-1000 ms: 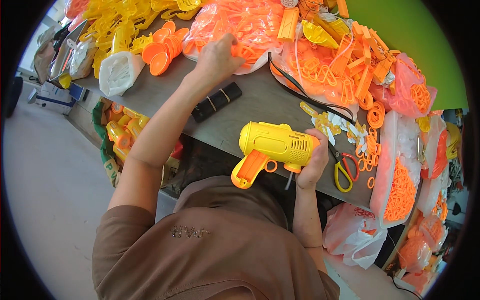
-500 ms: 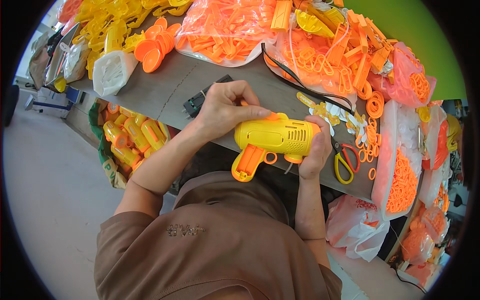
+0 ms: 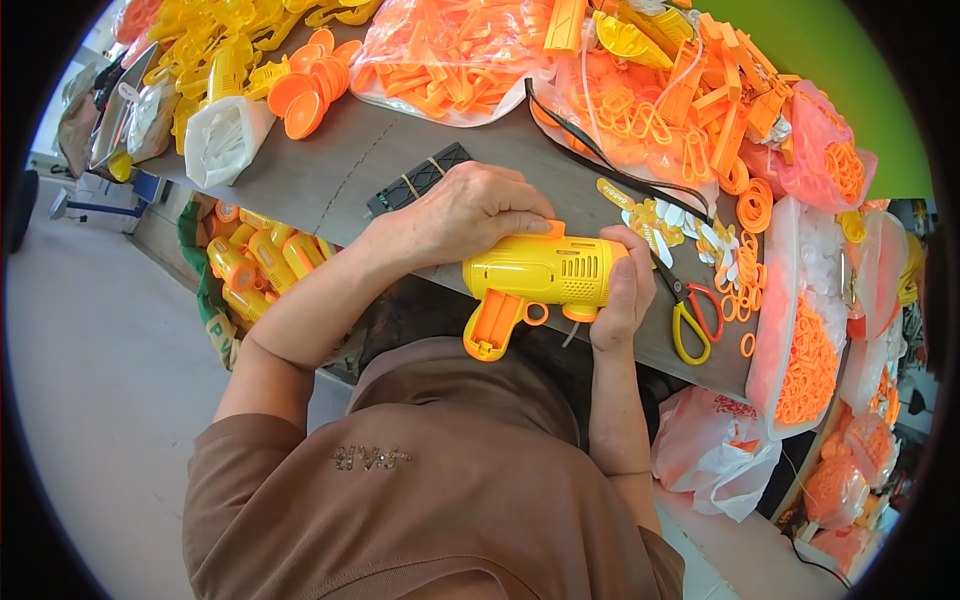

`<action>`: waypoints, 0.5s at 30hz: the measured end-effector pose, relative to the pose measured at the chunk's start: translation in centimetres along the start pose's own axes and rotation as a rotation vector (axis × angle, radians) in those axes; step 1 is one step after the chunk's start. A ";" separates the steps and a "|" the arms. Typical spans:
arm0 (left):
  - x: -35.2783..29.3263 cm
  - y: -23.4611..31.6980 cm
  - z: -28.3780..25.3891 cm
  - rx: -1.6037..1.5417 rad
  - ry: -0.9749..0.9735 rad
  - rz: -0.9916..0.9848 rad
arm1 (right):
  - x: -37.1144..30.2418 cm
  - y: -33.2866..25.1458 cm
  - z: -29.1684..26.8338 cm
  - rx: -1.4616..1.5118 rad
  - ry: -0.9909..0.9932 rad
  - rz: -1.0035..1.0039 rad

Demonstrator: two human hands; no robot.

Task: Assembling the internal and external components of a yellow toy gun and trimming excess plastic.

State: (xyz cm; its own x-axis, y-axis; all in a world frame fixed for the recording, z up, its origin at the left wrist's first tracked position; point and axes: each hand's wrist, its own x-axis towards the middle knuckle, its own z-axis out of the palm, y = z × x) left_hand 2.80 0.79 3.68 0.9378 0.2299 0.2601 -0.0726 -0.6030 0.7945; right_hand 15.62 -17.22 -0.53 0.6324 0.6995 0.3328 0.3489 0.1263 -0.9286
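Note:
A yellow toy gun with orange trim is held sideways in front of my body, over the table's near edge. My right hand wraps round its right end, thumb on the near side. On its top left, my left hand is closed with bent fingers, pressing at an orange piece along the upper edge; the fingertips are partly hidden. The toy's handle points down and its orange compartment lies uncovered. An orange ring trigger sits beside the handle. Behind my left hand lies a black block with bands round it.
Scissors with yellow and red handles lie right of the toy. Beyond are bags of orange parts, orange cups and yellow shells. A tub of small orange rings stands at right. Yellow toy bodies fill a bag at lower left.
My left hand has turned over and shifted right along the toy's top, its fingers now folded closer to the orange piece. The toy has moved slightly left, and more of the black block shows.

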 end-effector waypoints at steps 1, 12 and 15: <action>0.1 -0.3 0.2 0.056 -0.011 0.024 | 0.0 0.0 0.1 0.004 0.013 0.007; -0.1 0.2 0.8 0.147 -0.127 0.026 | 0.1 0.2 0.4 0.021 0.043 0.075; -0.7 2.6 1.1 0.326 -0.191 -0.027 | -0.1 0.2 0.4 0.000 0.045 0.089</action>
State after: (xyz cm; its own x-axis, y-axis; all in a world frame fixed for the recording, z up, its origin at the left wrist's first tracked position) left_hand 2.31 -1.82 4.92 0.9865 0.1209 0.1104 0.0357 -0.8170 0.5756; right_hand 15.37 -16.93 -0.82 0.6910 0.6759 0.2562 0.2901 0.0653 -0.9548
